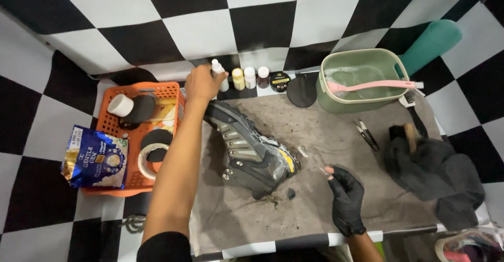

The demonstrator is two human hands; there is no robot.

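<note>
Here left hand [202,83] outstretched, gripping white bottle [219,74].

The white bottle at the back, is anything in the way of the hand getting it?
No. The left hand is already closed around the white bottle, nothing between them. The boot lies below the hand, and the other small bottles stand to the right.

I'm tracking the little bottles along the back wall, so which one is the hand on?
The white bottle at the left end of the row; the bare left hand grips it, while the yellow, white and brown ones stand untouched.
</note>
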